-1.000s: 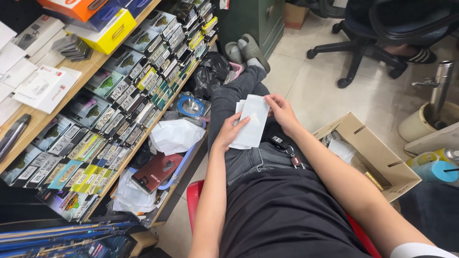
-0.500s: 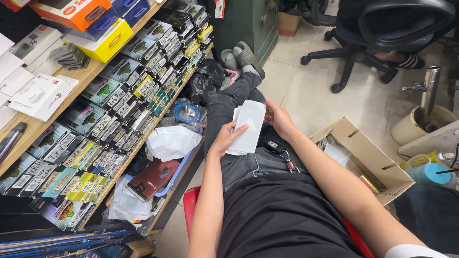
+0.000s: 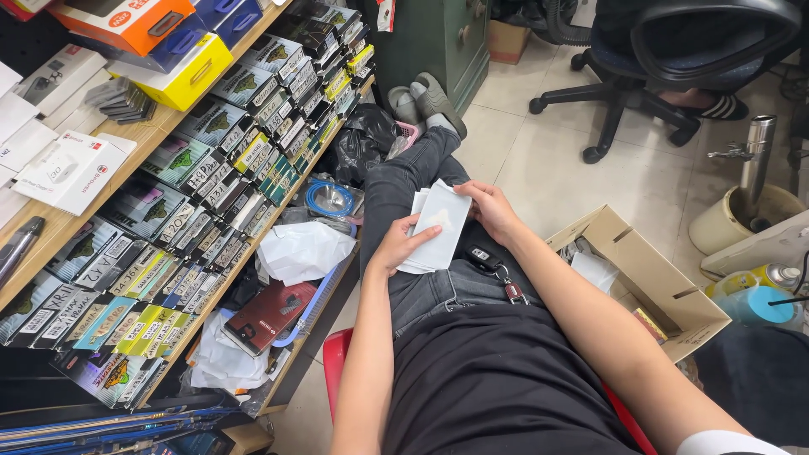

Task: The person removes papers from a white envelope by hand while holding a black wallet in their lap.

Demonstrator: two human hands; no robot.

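Seated beside the shelf [image 3: 168, 244], the left hand [image 3: 396, 248] and right hand [image 3: 493, 211] now grip the white packets [image 3: 438, 236] lower on the lap, fingers closed around them.

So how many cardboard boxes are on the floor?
2: one open box right of the person's legs, and one small box far back by the green cabinet. Others may be hidden.

Paper, denim, cardboard and steel under my camera

I see matt white paper packets [image 3: 438, 229] on rough grey denim jeans [image 3: 404, 181], a smooth matt black cloth shirt [image 3: 497, 388], a dull brown cardboard box [image 3: 649, 274], a shiny metal flask [image 3: 756, 152], glossy plastic-wrapped packs [image 3: 211, 185] on a wooden shelf [image 3: 50, 232], and crinkled glossy black plastic bags [image 3: 358, 143].
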